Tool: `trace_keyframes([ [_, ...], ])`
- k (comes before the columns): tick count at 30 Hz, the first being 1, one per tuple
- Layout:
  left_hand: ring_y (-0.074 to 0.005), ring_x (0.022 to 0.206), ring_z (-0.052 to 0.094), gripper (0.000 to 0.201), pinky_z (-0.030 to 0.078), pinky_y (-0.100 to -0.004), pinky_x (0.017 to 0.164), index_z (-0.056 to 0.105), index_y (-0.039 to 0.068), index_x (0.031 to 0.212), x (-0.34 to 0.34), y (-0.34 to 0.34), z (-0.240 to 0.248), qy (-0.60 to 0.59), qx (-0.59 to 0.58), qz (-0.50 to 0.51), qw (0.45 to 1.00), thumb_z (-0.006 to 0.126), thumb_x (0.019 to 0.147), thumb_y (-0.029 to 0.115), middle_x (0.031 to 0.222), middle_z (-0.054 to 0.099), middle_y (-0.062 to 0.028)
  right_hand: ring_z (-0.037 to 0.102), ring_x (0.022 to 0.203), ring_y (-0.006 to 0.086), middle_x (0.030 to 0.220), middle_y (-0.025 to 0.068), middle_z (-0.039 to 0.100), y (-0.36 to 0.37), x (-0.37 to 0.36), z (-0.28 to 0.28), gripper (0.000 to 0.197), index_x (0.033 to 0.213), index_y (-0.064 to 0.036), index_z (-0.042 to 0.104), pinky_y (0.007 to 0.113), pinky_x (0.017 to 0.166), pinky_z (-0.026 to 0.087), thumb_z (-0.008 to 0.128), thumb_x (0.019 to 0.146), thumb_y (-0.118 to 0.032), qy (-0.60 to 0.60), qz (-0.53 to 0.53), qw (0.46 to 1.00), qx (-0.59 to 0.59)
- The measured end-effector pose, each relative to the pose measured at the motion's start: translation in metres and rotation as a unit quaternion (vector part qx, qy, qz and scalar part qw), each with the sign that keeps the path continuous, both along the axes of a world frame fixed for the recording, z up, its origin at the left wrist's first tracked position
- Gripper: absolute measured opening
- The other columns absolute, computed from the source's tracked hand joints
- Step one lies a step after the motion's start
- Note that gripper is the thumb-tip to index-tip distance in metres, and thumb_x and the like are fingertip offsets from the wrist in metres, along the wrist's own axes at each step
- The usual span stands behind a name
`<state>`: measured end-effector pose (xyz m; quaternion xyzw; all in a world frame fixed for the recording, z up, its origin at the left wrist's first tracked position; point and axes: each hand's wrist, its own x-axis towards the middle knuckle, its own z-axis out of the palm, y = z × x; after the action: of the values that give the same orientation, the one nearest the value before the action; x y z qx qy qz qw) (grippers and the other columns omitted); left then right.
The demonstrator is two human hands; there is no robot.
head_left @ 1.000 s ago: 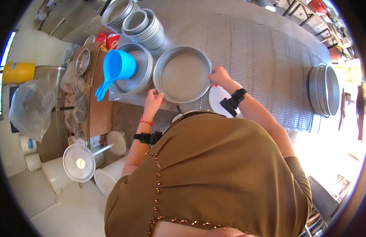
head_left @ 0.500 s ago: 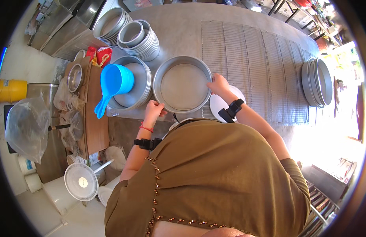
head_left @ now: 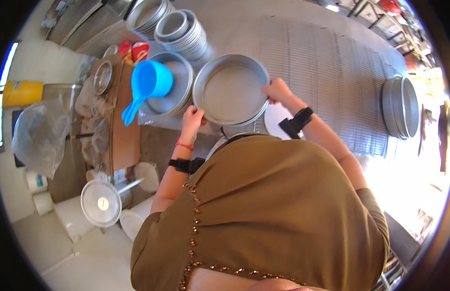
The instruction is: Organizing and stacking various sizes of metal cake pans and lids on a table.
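Observation:
A round grey metal cake pan (head_left: 230, 92) lies before me with its hollow side up. Beneath its lower right edge shows a second rim, so another pan seems to sit under it. My right hand (head_left: 278, 91) pinches the pan's wall on the right. At the lower left edge, my left hand (head_left: 192, 121) has its fingers curled, thumb and fingertips against the rim. A blue plastic scoop (head_left: 154, 80) rests in a wider stack of shallow pans (head_left: 179, 99) left of the pan. Partly behind my right wrist is a white disc (head_left: 276, 121).
Nested pans (head_left: 191, 43) and another pan stack (head_left: 149, 19) stand at the far left. A wire rack (head_left: 322, 72) covers the table's right part, with more nested pans (head_left: 402, 106) at its right end. A cardboard-brown board (head_left: 125, 140) and a plastic bag (head_left: 40, 136) are at left.
The whole view has shifted, so things appear higher and further right. A second rim now shows below the pan's edge. Both hands stay at its sides.

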<state>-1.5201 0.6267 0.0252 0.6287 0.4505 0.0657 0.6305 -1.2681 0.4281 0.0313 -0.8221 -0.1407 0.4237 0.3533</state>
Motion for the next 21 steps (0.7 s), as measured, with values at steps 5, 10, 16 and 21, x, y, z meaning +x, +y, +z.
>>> trace_keyframes([
  [5, -0.009, 0.064, 0.053, 0.012, 0.052, -0.0278, 0.061, 0.049, 0.005, 0.078, 0.005, -0.024, 0.022, -0.098, 0.023, 0.071, 0.992, 0.058, 0.085, 0.011, 0.075, 0.053, -0.0009, 0.056, 0.04, 0.0172, 0.053, 0.0108, 0.058, -0.015, 0.015, -0.001, 0.024, 0.071, 0.0088, 0.058, 0.029, 0.035, 0.043, 0.058, 0.078, -0.014, 0.042, 0.028, 0.996, 0.075],
  [10, -0.0108, 0.078, 0.056, 0.026, 0.05, -0.0266, 0.073, 0.052, 0.004, 0.107, 0.022, -0.06, 0.064, -0.152, 0.084, 0.108, 0.979, 0.062, 0.086, 0.017, 0.089, 0.057, -0.0024, 0.05, 0.038, 0.0124, 0.06, 0.0098, 0.057, -0.045, 0.014, 0.034, 0.017, 0.092, 0.0049, 0.052, 0.026, 0.034, 0.038, 0.055, 0.081, -0.008, -0.01, -0.049, 0.973, 0.227],
  [16, -0.0168, 0.107, 0.055, 0.061, 0.047, -0.0286, 0.087, 0.036, 0.002, 0.136, 0.06, -0.077, 0.098, -0.243, -0.036, 0.015, 0.969, 0.064, 0.087, 0.027, 0.122, 0.052, -0.0102, 0.052, 0.046, 0.0101, 0.066, 0.0049, 0.056, -0.087, 0.025, 0.038, 0.029, 0.102, 0.003, 0.053, 0.022, 0.042, 0.043, 0.061, 0.087, -0.021, 0.088, -0.079, 0.947, 0.298],
  [21, -0.0208, 0.103, 0.056, 0.077, 0.047, -0.0329, 0.087, 0.033, -0.005, 0.135, 0.106, -0.103, 0.114, -0.29, 0.241, -0.037, 0.925, 0.076, 0.076, 0.021, 0.12, 0.053, -0.0149, 0.064, 0.076, 0.0176, 0.097, 0.016, 0.059, -0.117, 0.031, 0.024, 0.066, 0.13, 0.0029, 0.043, 0.025, 0.057, 0.054, 0.059, 0.09, -0.047, 0.172, -0.143, 0.934, 0.279],
])
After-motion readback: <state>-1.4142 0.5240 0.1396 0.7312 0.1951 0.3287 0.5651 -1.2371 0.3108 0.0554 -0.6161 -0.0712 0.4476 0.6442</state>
